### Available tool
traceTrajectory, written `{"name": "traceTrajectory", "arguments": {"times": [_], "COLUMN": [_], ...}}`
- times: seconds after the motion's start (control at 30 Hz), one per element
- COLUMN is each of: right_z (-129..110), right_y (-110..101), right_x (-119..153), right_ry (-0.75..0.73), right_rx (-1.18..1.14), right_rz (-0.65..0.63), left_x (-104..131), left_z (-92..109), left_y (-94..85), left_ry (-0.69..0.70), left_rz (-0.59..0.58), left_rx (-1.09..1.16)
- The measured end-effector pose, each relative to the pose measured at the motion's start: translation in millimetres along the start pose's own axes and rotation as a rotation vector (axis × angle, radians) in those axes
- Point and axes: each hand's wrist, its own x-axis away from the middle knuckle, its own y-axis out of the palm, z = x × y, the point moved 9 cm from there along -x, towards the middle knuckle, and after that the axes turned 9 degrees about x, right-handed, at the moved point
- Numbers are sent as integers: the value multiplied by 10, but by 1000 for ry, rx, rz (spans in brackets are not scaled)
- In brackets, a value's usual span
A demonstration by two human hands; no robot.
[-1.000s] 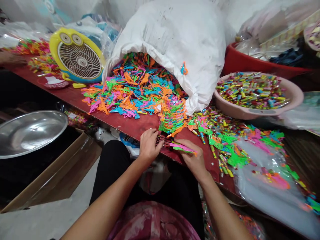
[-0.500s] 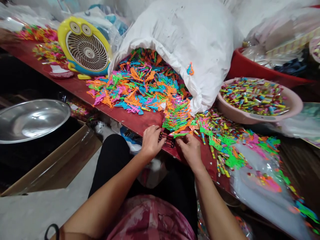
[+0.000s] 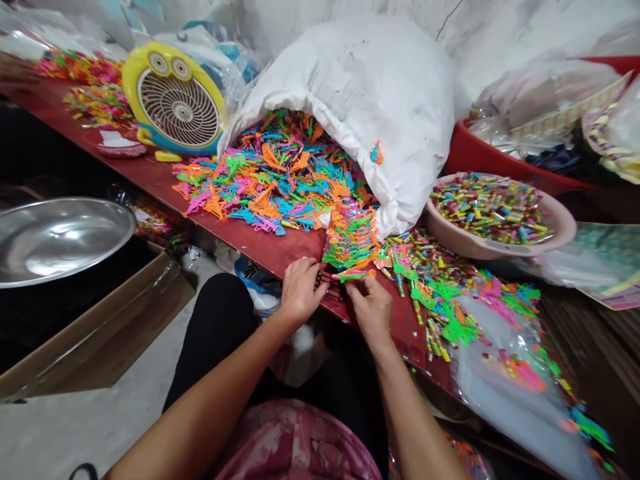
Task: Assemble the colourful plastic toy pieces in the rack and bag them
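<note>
Left hand (image 3: 300, 290) at the table (image 3: 283, 250) edge, fingers bent at dark rack (image 3: 334, 292), grip can't tell. Right hand (image 3: 371, 303) curled at rack's other end, by green-pink plastic pieces (image 3: 351, 275); can't tell if pinching. Pieces lie over rack, just before stacked row (image 3: 351, 241); sack (image 3: 370, 87) behind.

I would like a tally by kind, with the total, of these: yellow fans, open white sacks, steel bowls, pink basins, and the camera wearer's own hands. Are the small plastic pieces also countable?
Fan: 1
Sack: 1
Bowl: 1
Basin: 1
Hands: 2 (left hand, right hand)
Total: 6
The plastic pieces are too heaped to count.
</note>
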Motion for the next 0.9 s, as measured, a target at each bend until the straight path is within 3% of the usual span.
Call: {"name": "traceTrajectory", "arguments": {"times": [0.27, 0.57, 0.9], "right_z": [201, 134, 206], "right_y": [7, -7, -24], "right_x": [-40, -99, -28], "right_ry": [93, 82, 149], "right_rx": [-45, 46, -29], "right_rz": [15, -53, -5], "left_x": [1, 23, 23], "left_z": [14, 38, 38], "left_y": [-6, -28, -36], "left_ry": [-10, -7, -21], "left_rz": [-8, -1, -11], "left_rx": [8, -7, -12]}}
